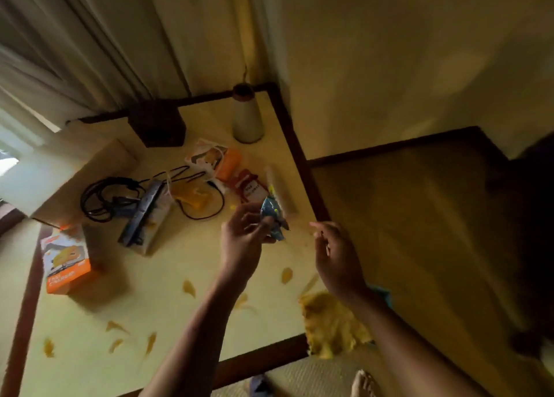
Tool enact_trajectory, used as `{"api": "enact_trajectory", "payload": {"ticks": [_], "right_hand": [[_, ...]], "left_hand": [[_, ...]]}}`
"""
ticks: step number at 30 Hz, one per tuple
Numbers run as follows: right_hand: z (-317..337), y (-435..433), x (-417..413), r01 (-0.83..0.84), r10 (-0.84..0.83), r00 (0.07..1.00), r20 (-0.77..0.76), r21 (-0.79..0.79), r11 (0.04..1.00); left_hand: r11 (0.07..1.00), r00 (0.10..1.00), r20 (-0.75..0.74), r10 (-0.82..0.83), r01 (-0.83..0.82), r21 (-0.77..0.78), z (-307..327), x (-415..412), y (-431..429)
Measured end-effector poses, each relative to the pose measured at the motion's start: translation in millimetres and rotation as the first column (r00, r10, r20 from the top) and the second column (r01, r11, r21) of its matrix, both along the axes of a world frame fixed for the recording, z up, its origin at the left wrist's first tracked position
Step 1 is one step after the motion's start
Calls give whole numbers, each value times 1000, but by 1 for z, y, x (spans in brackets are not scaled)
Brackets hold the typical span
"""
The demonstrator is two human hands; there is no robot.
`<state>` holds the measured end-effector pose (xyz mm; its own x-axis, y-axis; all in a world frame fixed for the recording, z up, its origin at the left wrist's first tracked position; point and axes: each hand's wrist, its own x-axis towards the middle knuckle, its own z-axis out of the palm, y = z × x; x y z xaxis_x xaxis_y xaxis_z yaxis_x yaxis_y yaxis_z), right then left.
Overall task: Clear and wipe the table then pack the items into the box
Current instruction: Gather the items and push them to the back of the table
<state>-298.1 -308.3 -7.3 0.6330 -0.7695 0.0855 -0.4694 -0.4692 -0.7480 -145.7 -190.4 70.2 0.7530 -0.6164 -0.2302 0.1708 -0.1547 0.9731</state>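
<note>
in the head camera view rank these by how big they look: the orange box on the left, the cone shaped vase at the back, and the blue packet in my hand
1. orange box
2. cone-shaped vase, close to the box in size; it stands farther away, so true order is unsure
3. blue packet, held in the left hand

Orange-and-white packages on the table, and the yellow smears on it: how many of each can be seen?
Orange-and-white packages: 2 (one near the left edge, one by the vase)
Yellow smears: 8, roughly; blur makes it uncertain
Total: about 10

- Pale curtains [90, 52] hang in folds at upper left.
- A plain cream wall [389, 52] fills the upper right.
- Daylight enters from a window [12, 157] at left.
- Wooden floor [419, 232] lies beside the dark-edged table [302, 157].
</note>
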Motion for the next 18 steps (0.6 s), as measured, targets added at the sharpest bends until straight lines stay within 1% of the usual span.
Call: {"api": "enact_trajectory", "payload": {"ticks": [2, 4, 6, 9, 12, 13, 14, 16, 18], "right_hand": [[-19, -24, -53, 91, -94, 995, 45, 57, 994], [-41, -45, -103, 149, -152, 988, 23, 82, 985], [-69, -66, -153, 209, -205, 978, -45, 124, 970], [-121, -98, -218, 302, -265, 948, -176, 231, 925], [-178, -121, -265, 377, -295, 913, -281, 307, 874], [-210, -128, -281, 404, -300, 899, -319, 342, 848], [-232, -132, -289, 416, -282, 888, -364, 371, 830], [-306, -140, -312, 428, -220, 858, -465, 407, 807], [-363, -140, -326, 419, -188, 842, -505, 394, 818]], "left_hand": [[998, 994, -93, -63, 63, -6, -14, -57, -34], [993, 979, -170, -111, 114, 8, -32, -111, -65], [990, 965, -229, -126, 138, 38, -58, -165, -94], [979, 958, -267, -109, 150, 140, -110, -241, -133], [960, 937, -342, -62, 150, 235, -170, -298, -159], [946, 928, -368, -55, 166, 279, -199, -314, -167], [931, 920, -389, -43, 178, 319, -219, -322, -171], [901, 913, -407, 7, 170, 399, -283, -337, -179], [867, 906, -418, 61, 160, 472, -333, -342, -177]]}}
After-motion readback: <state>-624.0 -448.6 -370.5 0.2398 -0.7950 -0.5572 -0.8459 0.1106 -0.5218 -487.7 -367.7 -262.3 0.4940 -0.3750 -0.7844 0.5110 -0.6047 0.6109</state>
